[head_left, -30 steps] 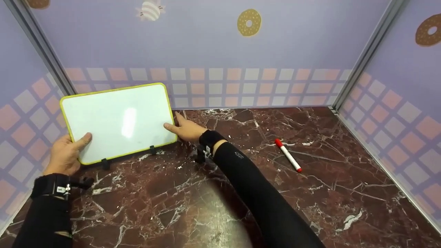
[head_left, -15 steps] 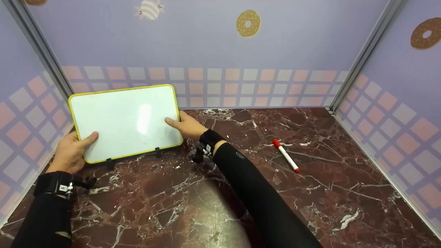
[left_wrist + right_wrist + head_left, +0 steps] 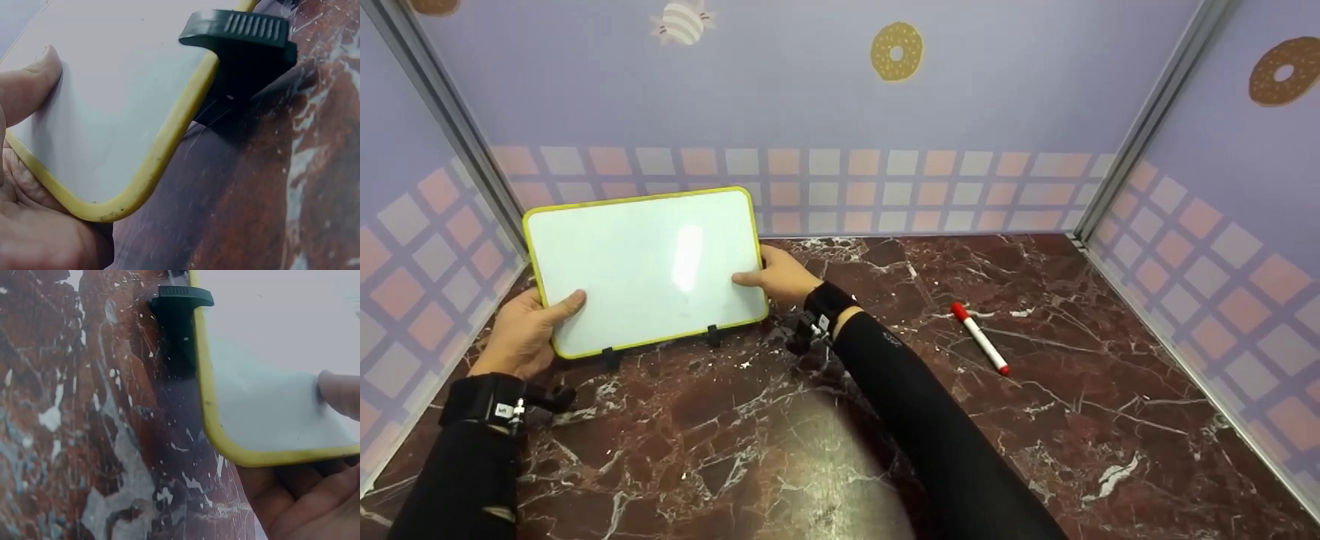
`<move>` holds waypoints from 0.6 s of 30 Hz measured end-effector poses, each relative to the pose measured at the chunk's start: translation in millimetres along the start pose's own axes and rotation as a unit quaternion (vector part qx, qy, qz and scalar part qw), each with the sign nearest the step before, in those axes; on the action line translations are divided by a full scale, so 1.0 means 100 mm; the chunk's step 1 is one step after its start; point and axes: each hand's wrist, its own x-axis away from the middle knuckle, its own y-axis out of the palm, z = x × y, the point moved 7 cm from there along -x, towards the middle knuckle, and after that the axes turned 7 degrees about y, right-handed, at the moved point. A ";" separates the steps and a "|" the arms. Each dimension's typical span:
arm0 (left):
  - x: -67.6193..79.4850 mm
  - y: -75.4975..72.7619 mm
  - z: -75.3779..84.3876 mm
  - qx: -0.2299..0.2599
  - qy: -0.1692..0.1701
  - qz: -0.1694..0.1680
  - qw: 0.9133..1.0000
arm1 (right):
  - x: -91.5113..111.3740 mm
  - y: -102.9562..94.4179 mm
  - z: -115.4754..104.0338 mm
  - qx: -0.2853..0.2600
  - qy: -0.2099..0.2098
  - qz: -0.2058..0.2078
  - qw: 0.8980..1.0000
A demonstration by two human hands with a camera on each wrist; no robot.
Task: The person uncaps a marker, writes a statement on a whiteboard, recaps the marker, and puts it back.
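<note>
Fingers of the left hand [image 3: 519, 330] grip the lower left corner of a whiteboard [image 3: 637, 270]: thumb on the white face, the others behind the edge and mostly hidden. The right hand [image 3: 787, 276] holds the opposite side in like manner — thumb on the face, remaining fingers behind. A second ago one finger of that hand stood clear beyond the edge; it is now tucked in, so the hold appears firmer. The board, bordered by a yellow rim [image 3: 169, 132], is on the left part of the tabletop [image 3: 697, 450], before the back wall [image 3: 780, 82], its right end higher in the head view. At its lower edge sit one black clip [image 3: 247, 34] toward the left hand and a second black clip [image 3: 180, 301] toward the right; whether both bear on the tabletop cannot be confirmed. Principal change: within the last second, board and hands have shifted rightward, away from the left wall [image 3: 412, 225]. Judged from this, the step in hand is repositioning the board, and placement is not complete while both hands hold it. Well apart to the right, a red-capped marker [image 3: 981, 339] lies untouched, no displacement noted — it appears to have no part in the present step.
</note>
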 end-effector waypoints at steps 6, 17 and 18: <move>-0.02 0.09 0.00 -0.015 0.009 -0.019 1.000 | 0.04 -0.04 0.02 -0.028 -0.001 -0.034 0.999; -0.05 0.27 -0.07 -0.004 0.004 -0.037 0.999 | 0.10 -0.12 0.16 -0.144 0.015 -0.070 0.987; -0.06 0.30 -0.08 -0.005 0.003 -0.039 0.999 | 0.11 -0.13 0.17 -0.157 0.017 -0.071 0.985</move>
